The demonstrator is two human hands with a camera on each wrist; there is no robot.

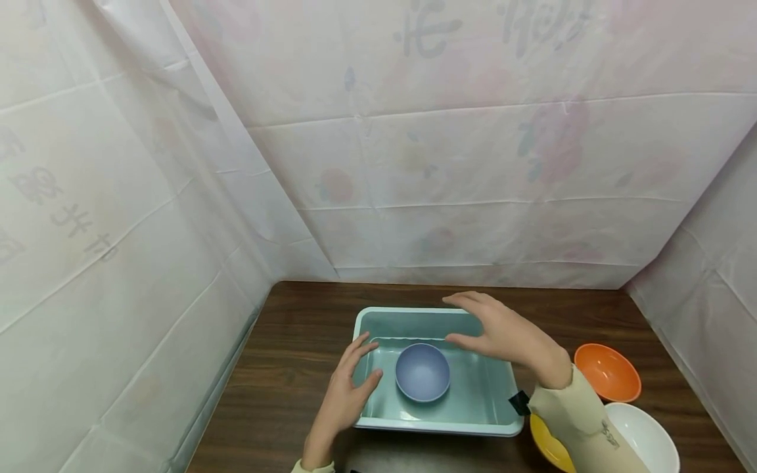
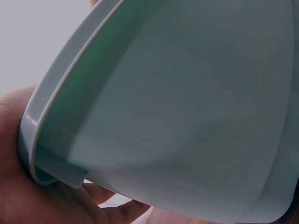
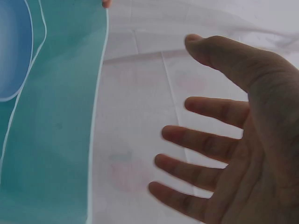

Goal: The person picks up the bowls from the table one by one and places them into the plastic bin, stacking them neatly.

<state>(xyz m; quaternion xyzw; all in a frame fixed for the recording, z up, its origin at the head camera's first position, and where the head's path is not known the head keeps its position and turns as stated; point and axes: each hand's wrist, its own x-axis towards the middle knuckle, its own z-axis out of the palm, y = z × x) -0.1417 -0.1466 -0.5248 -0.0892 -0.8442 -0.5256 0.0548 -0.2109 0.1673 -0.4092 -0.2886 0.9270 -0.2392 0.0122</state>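
A blue-purple bowl (image 1: 422, 372) stands upright inside a pale teal rectangular basin (image 1: 478, 401), a little left of its middle. My left hand (image 1: 345, 394) is at the basin's left side, thumb and fingers spread apart and overlapping the rim in the head view. In the left wrist view the basin's outer wall (image 2: 177, 107) fills most of the picture, with part of the left hand (image 2: 70, 205) beside the rim. Over the back right of the basin hovers my right hand (image 1: 508, 332), its fingers spread and holding nothing. The right wrist view shows that hand (image 3: 243, 135) apart from the basin's edge.
To the right of the basin sit an orange bowl (image 1: 608, 372), a white bowl (image 1: 647, 440) and a yellow bowl (image 1: 549, 447), the last partly hidden by the right sleeve. Pale printed sheets (image 1: 473, 164) hang around the dark wooden table (image 1: 284, 368).
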